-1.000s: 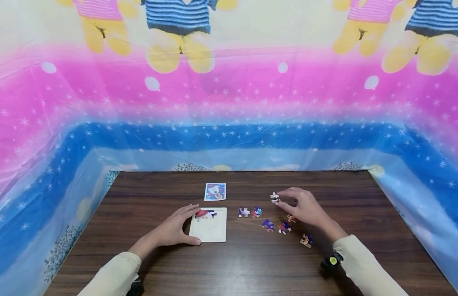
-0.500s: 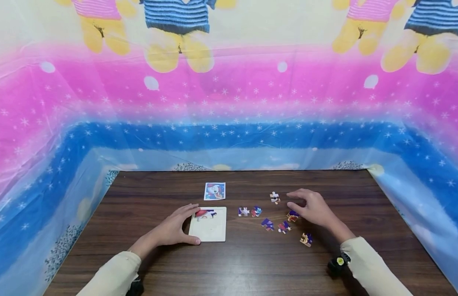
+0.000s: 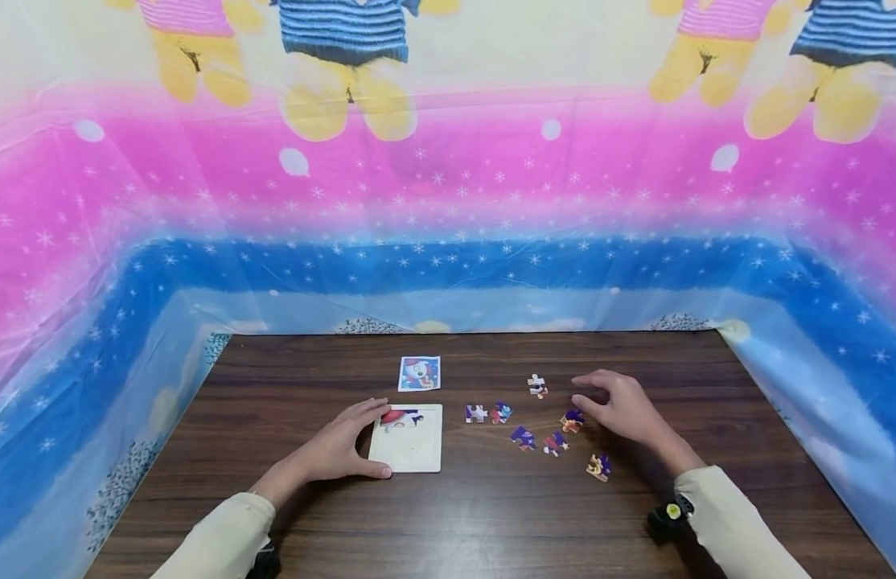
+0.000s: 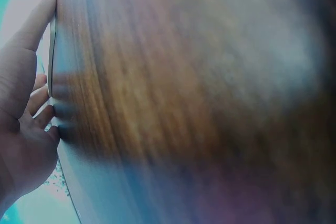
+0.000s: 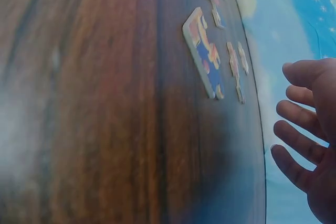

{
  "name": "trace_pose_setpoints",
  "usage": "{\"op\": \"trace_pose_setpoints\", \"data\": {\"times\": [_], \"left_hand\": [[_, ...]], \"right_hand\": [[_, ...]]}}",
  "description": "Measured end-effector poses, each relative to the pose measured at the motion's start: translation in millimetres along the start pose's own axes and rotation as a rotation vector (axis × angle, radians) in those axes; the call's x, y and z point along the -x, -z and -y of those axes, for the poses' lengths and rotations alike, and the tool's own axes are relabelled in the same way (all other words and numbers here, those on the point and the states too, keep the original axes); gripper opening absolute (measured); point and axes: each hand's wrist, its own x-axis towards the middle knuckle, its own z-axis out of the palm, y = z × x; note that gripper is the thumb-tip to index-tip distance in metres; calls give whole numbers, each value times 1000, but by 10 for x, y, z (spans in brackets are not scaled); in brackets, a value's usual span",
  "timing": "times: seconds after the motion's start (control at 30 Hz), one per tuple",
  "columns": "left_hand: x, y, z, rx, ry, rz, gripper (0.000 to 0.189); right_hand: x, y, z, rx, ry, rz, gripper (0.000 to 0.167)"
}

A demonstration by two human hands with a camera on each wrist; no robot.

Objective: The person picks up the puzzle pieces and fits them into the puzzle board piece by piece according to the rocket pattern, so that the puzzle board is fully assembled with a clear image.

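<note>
My left hand [image 3: 339,445] grips a square white puzzle board [image 3: 419,450] by its left side, thumb at the near corner and fingers at the far one. Joined pieces with red, purple and white print fill the board's top left; the lower part is bare. Beyond the puzzle pieces, my right hand [image 3: 622,408] hovers with loosely bent fingers and nothing in them. Left of its fingertips lies a white jigsaw piece with a black mark [image 3: 538,386]. Just under the thumb sits a purple and orange jigsaw piece [image 3: 572,420]. In the right wrist view a corner piece [image 5: 205,56] lies flat on the wood.
A picture card [image 3: 420,374] of a white character in a red hat lies behind the board. Several more pieces, among them a purple one [image 3: 524,438] and a tan one [image 3: 598,467], are scattered on the brown table [image 3: 477,523]. Printed cloth [image 3: 448,265] walls in the far side.
My right hand has let go of the white jigsaw piece and drawn back to the right, uncovering the purple and orange piece. The left hand keeps its place on the board.
</note>
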Motion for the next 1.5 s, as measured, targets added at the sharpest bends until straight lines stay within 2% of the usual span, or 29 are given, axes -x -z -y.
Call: {"op": "trace_pose_setpoints", "data": {"times": [0.4, 0.9, 1.23, 1.5], "left_hand": [[2, -6, 4, 7, -2, 0, 106], [7, 2, -6, 0, -4, -2, 105], [9, 5, -9, -2, 0, -1, 104], [11, 5, -14, 1, 8, 2, 104]], "right_hand": [[120, 49, 47, 13, -4, 27, 33], [194, -103, 306, 8, 110, 28, 31], [136, -220, 514, 19, 168, 127, 35], [38, -292, 640, 54, 226, 221, 30]]}}
